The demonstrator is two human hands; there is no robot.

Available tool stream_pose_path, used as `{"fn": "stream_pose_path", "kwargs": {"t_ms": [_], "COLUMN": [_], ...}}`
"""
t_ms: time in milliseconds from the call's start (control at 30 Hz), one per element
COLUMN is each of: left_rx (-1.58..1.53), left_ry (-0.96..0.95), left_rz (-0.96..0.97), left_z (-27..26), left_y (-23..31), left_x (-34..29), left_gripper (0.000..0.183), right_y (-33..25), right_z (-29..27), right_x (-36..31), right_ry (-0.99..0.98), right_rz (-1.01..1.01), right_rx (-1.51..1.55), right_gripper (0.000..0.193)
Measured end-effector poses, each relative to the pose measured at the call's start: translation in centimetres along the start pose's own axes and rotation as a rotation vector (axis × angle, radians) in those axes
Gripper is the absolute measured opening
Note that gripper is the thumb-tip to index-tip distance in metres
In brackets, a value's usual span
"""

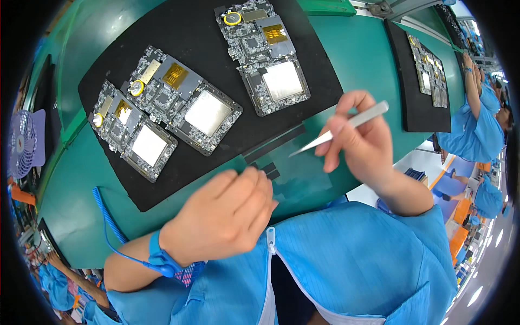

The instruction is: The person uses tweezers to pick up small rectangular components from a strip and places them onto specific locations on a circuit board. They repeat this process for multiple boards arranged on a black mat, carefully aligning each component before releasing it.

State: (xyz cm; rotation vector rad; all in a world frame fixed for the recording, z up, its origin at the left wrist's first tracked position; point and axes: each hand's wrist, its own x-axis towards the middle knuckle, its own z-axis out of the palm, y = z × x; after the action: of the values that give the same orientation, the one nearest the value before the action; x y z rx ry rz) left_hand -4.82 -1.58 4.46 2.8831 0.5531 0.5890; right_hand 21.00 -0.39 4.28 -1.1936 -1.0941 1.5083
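Observation:
My right hand (364, 142) grips a pair of pale tweezers (346, 126), their tips pointing down and left over a clear film sheet (306, 176). Dark strips (276, 143) lie on that film. Beside its left edge, my left hand (225, 214) has its fingers curled together near a small dark piece (268, 171); whatever they pinch is hidden. A blue wrist strap (158, 249) circles my left wrist. Beyond my hands, a black mat (216, 59) carries three circuit boards: one at left (132, 132), one in the middle (181, 97) and one at right (264, 57).
The mat lies on a green tabletop (70, 216). A coiled blue cord (105, 208) runs from the strap. A second black mat with boards (409, 108) lies to the right. A purple fan (24, 143) stands at far left. Other people work on both sides.

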Motion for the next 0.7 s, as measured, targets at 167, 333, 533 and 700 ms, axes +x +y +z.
{"fn": "stream_pose_path", "kwargs": {"t_ms": [167,333,533,700], "left_rx": [0.019,0.045,-0.014,0.005], "left_ry": [-0.027,-0.034,-0.035,-0.057], "left_rz": [-0.037,-0.017,-0.026,-0.007], "left_z": [1.4,1.6,1.8,1.6], "left_y": [0.8,0.7,0.5,0.4], "left_x": [-1.8,-1.9,-1.8,-1.7], "left_gripper": [0.033,0.033,0.029,0.024], "right_y": [2.3,2.7,2.2,2.4], "right_z": [0.9,1.6,0.9,1.8], "right_x": [-1.8,-1.9,-1.4,-1.8], "right_ry": [-0.041,-0.062,-0.049,-0.041], "right_rz": [0.012,-0.079,0.007,-0.043], "right_rx": [-0.095,-0.126,-0.026,-0.110], "right_gripper": [0.023,0.021,0.021,0.021]}}
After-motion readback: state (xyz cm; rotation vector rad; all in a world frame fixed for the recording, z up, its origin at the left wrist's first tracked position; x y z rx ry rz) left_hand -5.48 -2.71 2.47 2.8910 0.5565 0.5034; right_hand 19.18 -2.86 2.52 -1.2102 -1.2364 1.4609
